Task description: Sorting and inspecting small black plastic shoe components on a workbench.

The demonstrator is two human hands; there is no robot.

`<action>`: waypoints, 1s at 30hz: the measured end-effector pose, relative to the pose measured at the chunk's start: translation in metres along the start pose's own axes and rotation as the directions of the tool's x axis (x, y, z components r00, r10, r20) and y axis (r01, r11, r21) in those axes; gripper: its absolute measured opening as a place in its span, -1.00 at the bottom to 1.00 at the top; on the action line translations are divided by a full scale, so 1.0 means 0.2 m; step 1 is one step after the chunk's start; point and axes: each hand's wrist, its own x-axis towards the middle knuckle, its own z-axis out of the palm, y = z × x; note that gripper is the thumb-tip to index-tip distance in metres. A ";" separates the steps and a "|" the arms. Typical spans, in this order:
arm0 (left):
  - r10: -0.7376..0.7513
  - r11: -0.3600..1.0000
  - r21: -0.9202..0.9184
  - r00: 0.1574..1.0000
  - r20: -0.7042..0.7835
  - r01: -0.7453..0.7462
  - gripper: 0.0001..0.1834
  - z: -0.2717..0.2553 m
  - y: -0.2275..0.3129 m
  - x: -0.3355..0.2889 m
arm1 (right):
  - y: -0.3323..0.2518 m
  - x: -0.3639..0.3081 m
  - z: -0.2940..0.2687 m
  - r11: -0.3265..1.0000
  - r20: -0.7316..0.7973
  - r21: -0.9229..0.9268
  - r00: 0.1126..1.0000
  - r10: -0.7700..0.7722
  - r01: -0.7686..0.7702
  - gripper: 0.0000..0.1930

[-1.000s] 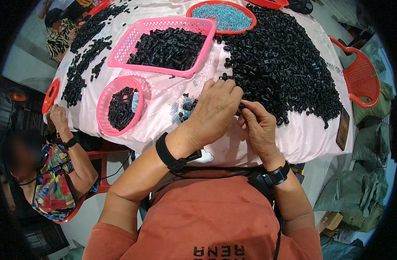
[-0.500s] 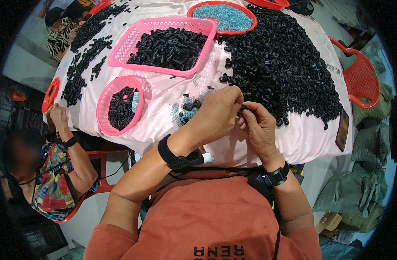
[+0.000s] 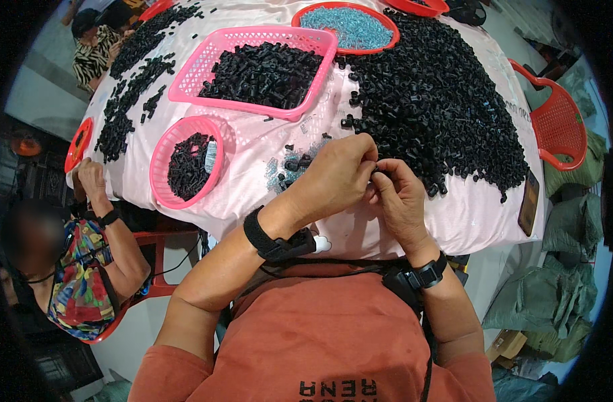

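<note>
My left hand [image 3: 343, 169] and my right hand [image 3: 401, 201] meet over the near part of the table, fingertips pinched together. A small black plastic part [image 3: 374, 171] shows between them, mostly covered by the fingers. Just beyond my hands spreads a large pile of short black plastic parts [image 3: 440, 100]. Beside my left wrist lie small clear bluish pieces [image 3: 274, 177], with a few black parts [image 3: 297, 163] among them.
On the pale cloth [image 3: 253, 144] stand a pink rectangular basket [image 3: 179, 86] and a round pink basket [image 3: 158, 164], both holding black parts. Behind is a red tray [image 3: 395, 41] of bluish pieces. A phone-like dark slab [image 3: 528, 204] lies right. Another person [image 3: 85, 275] sits left.
My hands stay together in nearly the same place, with slight finger movement around the small black plastic part. The whole view has shifted very slightly.
</note>
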 end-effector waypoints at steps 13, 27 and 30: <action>0.203 0.979 0.045 0.967 -0.157 -0.198 -0.80 0.06 -0.02 -0.05 | 0.01 0.00 -0.02 0.997 -0.040 0.072 0.999 -0.018 0.021 -0.87; 0.157 0.987 0.050 0.980 -0.120 -0.152 -0.92 0.04 -0.01 0.00 | -0.02 0.00 0.00 0.996 -0.017 0.078 0.999 -0.033 0.035 -0.87; 0.171 0.985 0.052 0.978 -0.116 -0.166 -0.93 0.04 0.00 0.00 | -0.01 0.00 -0.01 0.994 -0.026 0.102 0.999 -0.042 0.045 -0.87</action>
